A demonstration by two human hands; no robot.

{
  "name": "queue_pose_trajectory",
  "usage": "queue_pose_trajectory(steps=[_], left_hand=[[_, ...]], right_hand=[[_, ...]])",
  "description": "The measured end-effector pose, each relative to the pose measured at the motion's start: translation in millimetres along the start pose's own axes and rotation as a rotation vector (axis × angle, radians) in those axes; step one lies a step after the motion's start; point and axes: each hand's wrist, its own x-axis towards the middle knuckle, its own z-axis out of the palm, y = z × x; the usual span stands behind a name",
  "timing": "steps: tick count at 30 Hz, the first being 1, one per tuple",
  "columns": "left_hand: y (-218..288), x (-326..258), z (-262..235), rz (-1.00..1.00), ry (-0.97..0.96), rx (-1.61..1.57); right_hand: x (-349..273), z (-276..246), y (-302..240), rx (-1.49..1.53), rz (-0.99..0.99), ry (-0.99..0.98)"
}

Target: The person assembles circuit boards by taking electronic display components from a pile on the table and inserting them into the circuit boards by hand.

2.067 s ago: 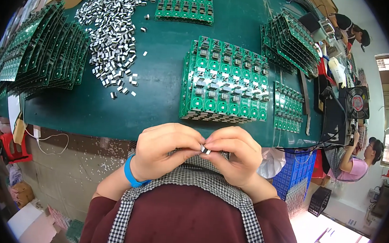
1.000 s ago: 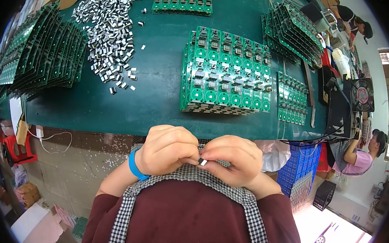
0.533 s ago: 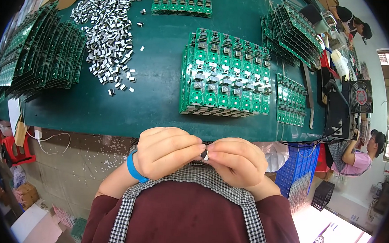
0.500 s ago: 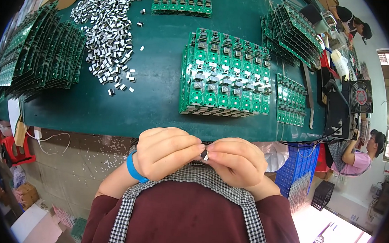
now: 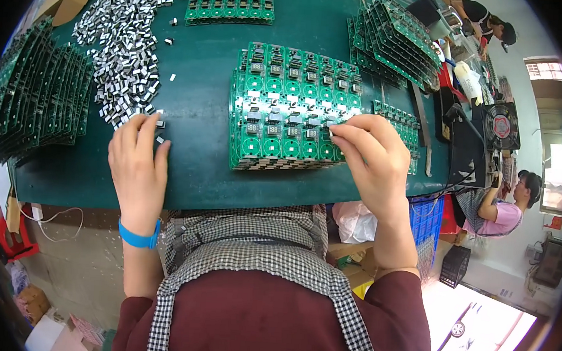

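A stack of green circuit boards (image 5: 284,105) lies in front of me on the green table, its top panel fitted with several small digit displays. Over the right part of its near rows, my right hand (image 5: 381,165) pinches a small white-edged display module (image 5: 331,132) between thumb and fingertips. The fingers partly hide where it meets the board. My left hand (image 5: 138,173), with a blue band at the wrist, reaches to the near end of a pile of loose display modules (image 5: 123,69). Its thumb and fingers are apart, and a few loose modules lie beside the fingertips.
Leaning circuit boards (image 5: 41,96) crowd the table's left side. More boards (image 5: 230,2) lie at the far edge, with another stack (image 5: 398,44) far right. A black fan (image 5: 501,126) stands beyond the right edge. Two other people are at work on the right.
My hands were together near my chest, holding a small dark and white part. They have separated: the left went to the loose pile, the right to the board stack. The view has shifted slightly.
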Motion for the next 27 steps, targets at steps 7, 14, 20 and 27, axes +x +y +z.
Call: queue_pose_trajectory(steps=[7,14,20,27], left_hand=[[-13,2,8,-0.017,-0.053,-0.058],[-11,6,5,-0.003,-0.138,-0.076],[18,2,-22,-0.068,-0.029,-0.713],[55,-7,-24,0.132,-0.193,-1.22]], right_hand=[[1,2,-1,-0.026,-0.034,-0.028],[-2,2,-2,-0.071,-0.059,-0.024],[-5,-7,-14,0.016,-0.112,0.09],[-30,33,-66,0.754,0.067,-0.094]])
